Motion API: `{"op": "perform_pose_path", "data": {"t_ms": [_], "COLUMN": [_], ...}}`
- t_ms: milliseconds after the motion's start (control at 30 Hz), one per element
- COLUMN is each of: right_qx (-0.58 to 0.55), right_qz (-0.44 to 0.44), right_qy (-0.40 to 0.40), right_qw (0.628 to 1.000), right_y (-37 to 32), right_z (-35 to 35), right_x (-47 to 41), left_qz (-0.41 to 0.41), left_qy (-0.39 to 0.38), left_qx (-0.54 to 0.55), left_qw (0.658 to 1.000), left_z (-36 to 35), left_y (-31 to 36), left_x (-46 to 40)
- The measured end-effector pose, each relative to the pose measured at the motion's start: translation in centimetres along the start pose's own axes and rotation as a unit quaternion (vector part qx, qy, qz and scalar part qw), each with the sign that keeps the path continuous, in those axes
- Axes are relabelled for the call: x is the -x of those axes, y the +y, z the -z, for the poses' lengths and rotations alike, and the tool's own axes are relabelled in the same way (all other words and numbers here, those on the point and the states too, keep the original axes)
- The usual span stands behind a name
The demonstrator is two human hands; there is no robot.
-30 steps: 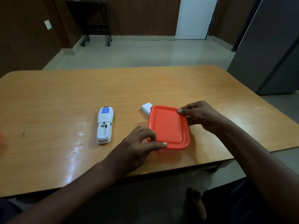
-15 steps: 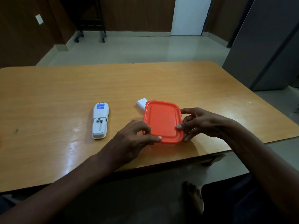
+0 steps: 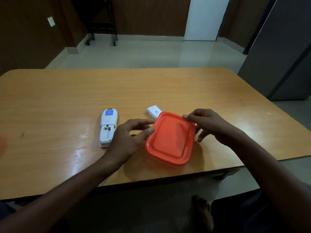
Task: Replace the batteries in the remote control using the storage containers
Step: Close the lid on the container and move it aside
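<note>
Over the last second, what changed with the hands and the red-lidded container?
The right hand went from the lid's far corner to its right edge and back; the left hand shifted from the near-left corner up the left edge. The container stayed closed; remote and battery cover unmoved.

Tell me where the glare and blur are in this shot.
Head view: dim room; glare streaks the table left of the remote control, a soft sheen on the orange lid. Left hand fingers slightly motion-blurred; wide-angle lens bows the table edges.
</note>
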State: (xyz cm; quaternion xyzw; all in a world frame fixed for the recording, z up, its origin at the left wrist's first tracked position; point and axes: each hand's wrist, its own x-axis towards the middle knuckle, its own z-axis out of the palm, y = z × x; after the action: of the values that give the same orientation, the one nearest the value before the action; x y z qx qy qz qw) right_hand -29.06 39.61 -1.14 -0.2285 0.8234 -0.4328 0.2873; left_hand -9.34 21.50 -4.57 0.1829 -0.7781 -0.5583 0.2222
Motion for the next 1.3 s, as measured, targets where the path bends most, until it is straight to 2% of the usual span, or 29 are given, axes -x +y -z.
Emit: {"op": "perform_pose_path", "data": {"t_ms": [100,167,333,433,533,767,833,933,1000,1100,1300], "right_qx": [0.038,0.058,0.002,-0.031,0.006,0.064,0.142,0.282,0.286,0.251,0.229], "right_qz": [0.031,0.048,0.068,0.095,0.126,0.159,0.185,0.226,0.224,0.202,0.196], "right_qy": [0.009,0.021,0.038,0.019,0.03,0.058,0.08,0.132,0.122,0.095,0.094], "right_qw": [0.999,0.997,0.997,0.995,0.992,0.983,0.969,0.923,0.924,0.942,0.949], "right_y": [-0.2,-0.4,-1.3,-2.2,-2.6,-2.6,-2.4,-2.2,-2.2,-2.2,-2.6], "right_z": [-1.4,-2.2,-3.2,-3.5,-4.0,-4.2,-4.2,-4.8,-5.1,-5.4,-6.1], "right_x": [-0.5,-0.9,-1.7,-1.5,-1.4,-0.9,-0.8,-0.7,-0.9,-1.4,-2.1], "left_qz": [0.156,0.216,0.245,0.242,0.241,0.216,0.195,0.148,0.117,0.053,-0.037], "left_qy": [-0.021,-0.021,-0.028,-0.032,-0.032,-0.016,-0.015,-0.013,0.012,0.039,0.075], "left_qx": [0.097,0.164,0.237,0.226,0.21,0.17,0.157,0.122,0.006,-0.159,-0.24], "left_qw": [0.983,0.962,0.94,0.943,0.947,0.961,0.968,0.981,0.993,0.985,0.967], "left_z": [-0.2,-0.2,0.5,0.8,0.9,0.9,0.7,0.3,-0.1,-0.7,-0.9], "left_y": [0.4,0.7,1.2,1.0,0.9,1.2,1.1,0.8,0.6,-0.1,-0.6], "left_x": [-0.4,-0.4,-0.9,-1.0,-1.0,-1.1,-0.9,-0.6,-0.4,0.1,-0.2]}}
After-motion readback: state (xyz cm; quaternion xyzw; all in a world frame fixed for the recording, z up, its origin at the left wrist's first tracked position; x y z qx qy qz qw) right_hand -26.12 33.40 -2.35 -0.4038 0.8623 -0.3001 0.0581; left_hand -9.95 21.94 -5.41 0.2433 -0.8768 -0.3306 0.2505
